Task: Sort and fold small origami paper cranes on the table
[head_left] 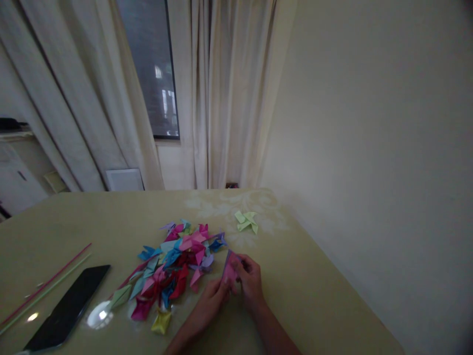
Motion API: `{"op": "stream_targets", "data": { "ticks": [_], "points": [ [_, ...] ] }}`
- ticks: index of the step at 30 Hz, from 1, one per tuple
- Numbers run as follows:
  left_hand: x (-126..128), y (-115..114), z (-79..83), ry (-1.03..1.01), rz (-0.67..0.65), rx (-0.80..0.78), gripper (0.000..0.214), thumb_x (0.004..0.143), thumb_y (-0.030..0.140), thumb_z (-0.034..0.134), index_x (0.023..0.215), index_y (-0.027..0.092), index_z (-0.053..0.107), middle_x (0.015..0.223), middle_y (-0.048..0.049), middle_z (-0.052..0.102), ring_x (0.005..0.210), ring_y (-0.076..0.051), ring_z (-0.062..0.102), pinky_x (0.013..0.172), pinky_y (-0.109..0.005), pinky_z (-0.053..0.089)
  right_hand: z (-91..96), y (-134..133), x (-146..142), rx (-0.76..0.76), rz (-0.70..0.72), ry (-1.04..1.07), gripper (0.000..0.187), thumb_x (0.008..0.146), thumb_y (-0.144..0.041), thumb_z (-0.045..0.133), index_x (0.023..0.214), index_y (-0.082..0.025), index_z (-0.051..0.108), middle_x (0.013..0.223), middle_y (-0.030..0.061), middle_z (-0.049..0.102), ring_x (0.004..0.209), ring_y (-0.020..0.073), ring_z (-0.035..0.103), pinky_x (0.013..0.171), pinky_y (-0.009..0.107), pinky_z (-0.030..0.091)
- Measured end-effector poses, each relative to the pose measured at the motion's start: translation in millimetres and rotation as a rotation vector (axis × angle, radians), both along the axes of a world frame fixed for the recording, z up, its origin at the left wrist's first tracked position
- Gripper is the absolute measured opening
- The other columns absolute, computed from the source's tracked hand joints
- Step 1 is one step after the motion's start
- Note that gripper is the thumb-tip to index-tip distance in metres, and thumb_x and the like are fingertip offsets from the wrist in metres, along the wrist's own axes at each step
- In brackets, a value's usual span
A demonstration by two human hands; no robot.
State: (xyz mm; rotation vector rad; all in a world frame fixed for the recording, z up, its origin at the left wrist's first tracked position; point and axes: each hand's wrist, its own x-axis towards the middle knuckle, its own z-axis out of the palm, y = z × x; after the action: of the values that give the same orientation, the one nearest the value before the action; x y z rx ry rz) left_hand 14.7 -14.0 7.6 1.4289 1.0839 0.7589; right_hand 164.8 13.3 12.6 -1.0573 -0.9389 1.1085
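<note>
Both my hands meet over the table near its front. My left hand (211, 297) and my right hand (249, 282) pinch a small pink and purple folded paper (229, 268) between their fingertips, just above the tabletop. To the left of it lies a heap of folded paper shapes (173, 266) in pink, red, blue, teal and purple. A yellow folded piece (161, 321) sits at the heap's near edge. One light green folded piece (247, 221) lies apart, farther back.
A dark phone (68, 308) lies at the front left, with thin pink and green sticks (48, 286) beside it. The yellow-green table (314, 296) stands against a pale wall on the right. Curtains and a dark window are behind.
</note>
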Motion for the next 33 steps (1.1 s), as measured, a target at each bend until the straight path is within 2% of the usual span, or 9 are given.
{"op": "stream_targets", "data": {
  "ticks": [6,10,13,17,19,22,24,27,33],
  "points": [
    [5,-8,5.9,0.152,0.019,0.075,0.081,0.096,0.084,0.023,0.069,0.02,0.064,0.072,-0.0023,0.057,0.076,-0.02,0.052,0.074,-0.031,0.044,2.3,-1,-1,-0.004,0.028,0.06,0.047,0.071,-0.059,0.089,0.073,-0.016,0.071,0.059,-0.0047,0.053,0.052,0.009,0.042,0.049,0.021,0.035],
    [8,-14,2.8,0.153,0.103,0.193,0.074,0.102,0.075,0.024,0.076,0.02,0.068,0.078,-0.0045,0.066,0.079,-0.021,0.059,0.075,-0.031,0.047,2.3,-5,-2,-0.012,0.153,0.008,0.055,0.073,-0.065,0.085,0.062,-0.016,0.065,0.053,-0.0044,0.047,0.049,0.0086,0.037,0.047,0.022,0.03],
    [-2,-9,5.5,0.18,0.157,0.385,0.065,0.108,0.059,0.024,0.092,0.021,0.074,0.084,-0.0063,0.072,0.082,-0.022,0.064,0.079,-0.032,0.049,1.9,-4,1,-0.055,0.094,0.024,0.056,0.074,-0.067,0.084,0.062,-0.014,0.069,0.052,-0.0036,0.046,0.049,0.0087,0.035,0.047,0.023,0.027],
    [-23,11,6.2,0.513,0.423,0.729,0.039,0.107,0.043,0.043,0.115,0.022,0.075,0.111,-0.0107,0.077,0.104,-0.027,0.066,0.093,-0.04,0.048,1.8,0,9,-0.148,-0.067,0.162,0.056,0.063,-0.066,0.092,0.069,-0.013,0.075,0.056,-0.0045,0.046,0.052,0.0083,0.033,0.048,0.023,0.027],
    [-31,20,3.4,0.754,0.474,0.847,0.03,0.101,0.032,0.057,0.125,0.025,0.074,0.124,-0.0106,0.075,0.113,-0.031,0.064,0.095,-0.043,0.046,1.9,2,11,-0.181,-0.088,0.197,0.055,0.058,-0.064,0.094,0.067,-0.014,0.074,0.056,-0.0049,0.045,0.052,0.0084,0.033,0.048,0.023,0.027],
    [-38,28,-1.2,0.927,0.483,0.921,0.027,0.095,0.018,0.062,0.113,0.029,0.078,0.123,-0.0071,0.077,0.111,-0.03,0.065,0.094,-0.045,0.045,2.2,2,10,-0.206,-0.083,0.221,0.055,0.056,-0.063,0.096,0.064,-0.014,0.073,0.055,-0.0052,0.045,0.051,0.0081,0.033,0.047,0.023,0.026],
    [-42,30,-3.0,0.885,0.533,0.942,0.022,0.096,0.02,0.061,0.105,0.029,0.079,0.118,-0.0068,0.078,0.107,-0.029,0.067,0.093,-0.044,0.047,2.2,2,10,-0.212,-0.084,0.225,0.055,0.054,-0.063,0.096,0.063,-0.014,0.072,0.055,-0.0055,0.044,0.051,0.0077,0.032,0.047,0.023,0.024],
    [-48,29,-5.2,0.708,0.6,0.96,0.024,0.101,0.025,0.056,0.113,0.024,0.076,0.121,-0.0095,0.077,0.111,-0.027,0.069,0.093,-0.041,0.053,1.6,1,9,-0.212,-0.088,0.207,0.056,0.056,-0.063,0.096,0.064,-0.013,0.073,0.055,-0.0044,0.048,0.051,0.0081,0.034,0.048,0.023,0.026],
    [-44,19,-11.5,0.505,0.486,0.908,0.033,0.102,0.02,0.048,0.121,0.024,0.074,0.123,-0.0103,0.075,0.112,-0.022,0.073,0.096,-0.033,0.059,-2.4,0,9,-0.212,-0.085,0.167,0.055,0.059,-0.064,0.094,0.065,-0.013,0.074,0.057,-0.0025,0.053,0.052,0.0091,0.039,0.048,0.024,0.03]
  ]
}}
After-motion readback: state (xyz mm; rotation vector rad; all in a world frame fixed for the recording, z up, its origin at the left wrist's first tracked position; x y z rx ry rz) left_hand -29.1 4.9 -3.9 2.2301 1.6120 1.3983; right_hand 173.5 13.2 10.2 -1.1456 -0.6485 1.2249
